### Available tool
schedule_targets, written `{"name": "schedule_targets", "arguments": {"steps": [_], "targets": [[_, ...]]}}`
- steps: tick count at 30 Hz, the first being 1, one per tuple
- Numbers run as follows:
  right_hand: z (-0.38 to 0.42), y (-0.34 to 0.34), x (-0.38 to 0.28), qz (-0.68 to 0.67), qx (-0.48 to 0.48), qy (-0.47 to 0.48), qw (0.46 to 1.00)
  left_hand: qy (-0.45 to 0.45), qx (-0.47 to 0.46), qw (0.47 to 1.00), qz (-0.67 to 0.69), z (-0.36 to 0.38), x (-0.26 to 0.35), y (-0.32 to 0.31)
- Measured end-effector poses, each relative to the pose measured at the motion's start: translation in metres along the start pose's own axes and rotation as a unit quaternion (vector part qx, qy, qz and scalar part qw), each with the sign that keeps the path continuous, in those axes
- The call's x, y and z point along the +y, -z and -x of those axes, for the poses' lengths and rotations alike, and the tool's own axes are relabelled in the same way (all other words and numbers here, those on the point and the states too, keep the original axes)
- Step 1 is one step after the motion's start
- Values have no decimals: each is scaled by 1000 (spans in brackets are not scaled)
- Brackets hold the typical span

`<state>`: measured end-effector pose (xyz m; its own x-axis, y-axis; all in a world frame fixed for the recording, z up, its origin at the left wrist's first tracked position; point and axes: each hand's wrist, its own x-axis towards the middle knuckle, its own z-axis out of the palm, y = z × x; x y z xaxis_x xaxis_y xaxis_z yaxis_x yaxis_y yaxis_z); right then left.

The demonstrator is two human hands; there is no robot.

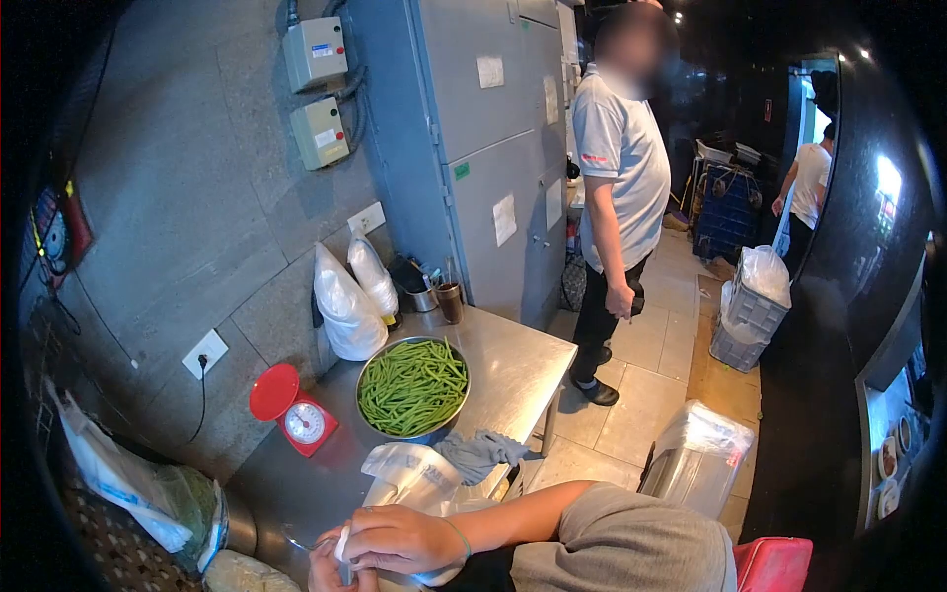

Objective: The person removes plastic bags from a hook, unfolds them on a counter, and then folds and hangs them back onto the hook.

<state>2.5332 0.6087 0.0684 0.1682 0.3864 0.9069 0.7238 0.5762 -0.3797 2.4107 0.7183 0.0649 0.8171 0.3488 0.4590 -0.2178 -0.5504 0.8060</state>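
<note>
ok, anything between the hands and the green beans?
Yes: what looks like pale plastic wrapping lies between the hands and the green beans. The grey-blue cloth sits right of that line in the picture.

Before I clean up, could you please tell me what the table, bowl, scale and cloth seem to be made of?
Table: metal, likely stainless steel, brushed grey with bright sheen. Bowl: probably metal; its thin rim looks silvery. Scale: glossy red casing, painted metal or plastic, I can't tell which. Cloth: fabric, matte grey-blue, in soft folds.
</note>
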Motion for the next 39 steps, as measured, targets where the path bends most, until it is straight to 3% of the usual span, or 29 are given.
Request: {"name": "schedule_targets", "arguments": {"steps": [11, 14, 17, 21, 25, 28, 32, 33, 35, 37, 38, 39], "targets": [[1, 4, 5, 15, -22, -9, 1000, 36, 3, 999, -17, 0, -2, 2], [6, 0, 7, 16, -56, -35, 998, 109, 3, 993, -46, -5, 10, -1], [6, 9, 10, 75, -39, -17, 996, 57, -5, 995, -76, -11, 10, -1], [3, 5, 15, 58, 10, -14, 998, 89, -29, 987, -133, -19, 30, 1], [-8, 4, 18, 29, 45, -18, 998, -4, -62, 960, -272, -20, 43, 11], [-19, 7, 23, 46, 56, 0, 997, -59, -2, 928, -369, -10, 48, 12], [-35, 7, 22, 42, 67, 32, 996, -63, 79, 889, -447, 23, 14, 18], [-39, 8, 22, 49, 70, 41, 995, -22, 108, 885, -453, 34, 1, 17], [-47, 10, 21, 65, 81, 52, 993, 65, 292, 932, -207, 61, -60, 8], [-54, 10, 23, 58, 94, 71, 991, -135, 449, 875, -123, 46, -46, -10], [-57, 9, 25, 52, 101, 80, 990, -149, 475, 862, -98, 41, -48, -13], [-58, 8, 26, 49, 100, 93, 989, -91, 465, 877, -73, 38, -51, -13]]}}
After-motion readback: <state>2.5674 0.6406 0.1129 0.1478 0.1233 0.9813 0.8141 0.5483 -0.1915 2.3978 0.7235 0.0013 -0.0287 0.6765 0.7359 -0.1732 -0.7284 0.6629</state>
